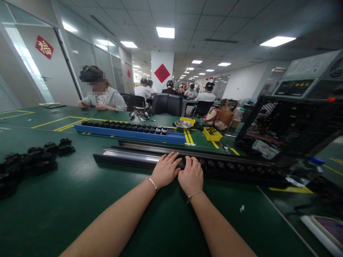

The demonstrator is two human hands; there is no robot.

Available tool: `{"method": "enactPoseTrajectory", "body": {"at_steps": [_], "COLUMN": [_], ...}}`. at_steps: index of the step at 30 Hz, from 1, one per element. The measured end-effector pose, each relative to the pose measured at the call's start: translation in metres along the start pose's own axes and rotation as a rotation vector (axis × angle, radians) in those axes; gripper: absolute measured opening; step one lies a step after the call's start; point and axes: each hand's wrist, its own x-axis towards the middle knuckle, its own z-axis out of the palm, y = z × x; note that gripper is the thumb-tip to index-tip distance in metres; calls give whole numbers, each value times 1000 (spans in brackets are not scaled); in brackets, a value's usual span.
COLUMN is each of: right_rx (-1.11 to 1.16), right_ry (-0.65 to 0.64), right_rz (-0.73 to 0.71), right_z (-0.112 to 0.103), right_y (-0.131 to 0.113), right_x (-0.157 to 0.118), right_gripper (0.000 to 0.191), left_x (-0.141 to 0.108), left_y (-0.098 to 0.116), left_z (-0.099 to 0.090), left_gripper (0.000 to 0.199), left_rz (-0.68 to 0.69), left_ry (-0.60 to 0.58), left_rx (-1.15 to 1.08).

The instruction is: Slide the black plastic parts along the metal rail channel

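A long black rail [128, 155] with a shiny channel lies across the table before me. Both my hands meet over its middle, around a small black part [182, 163] that is mostly hidden by my fingers. My left hand [165, 172] reaches over the rail from the left, its fingers bent and pressed against the part. From the other side, my right hand [191, 175] curls its fingers onto the same part. To the right of my hands, several similar dark parts [227, 167] sit in a row in the rail. Another black rail [150, 145] lies just behind it.
Loose black parts [34, 159] are heaped at left. A blue tray [128, 134] holding rows of parts lies beyond the rails, near a metal bowl [183, 124] and a yellow bin [212, 135]. An open computer case [268, 132] stands at right. A person [103, 92] sits opposite.
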Motion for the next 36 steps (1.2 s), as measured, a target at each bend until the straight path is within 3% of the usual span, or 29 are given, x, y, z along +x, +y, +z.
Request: {"method": "enactPoseTrajectory", "body": {"at_steps": [17,36], "right_rx": [131,212], "right_ry": [-48,-8], "right_rz": [-55,-104], "right_z": [3,4], "right_y": [3,2], "right_x": [3,3], "right_gripper": [42,43], "left_x": [1,2], "left_y": [-1,1], "left_z": [4,2], "left_gripper": [39,37], "left_rz": [-40,-84], "left_ry": [2,26], "left_rx": [-36,-92]}}
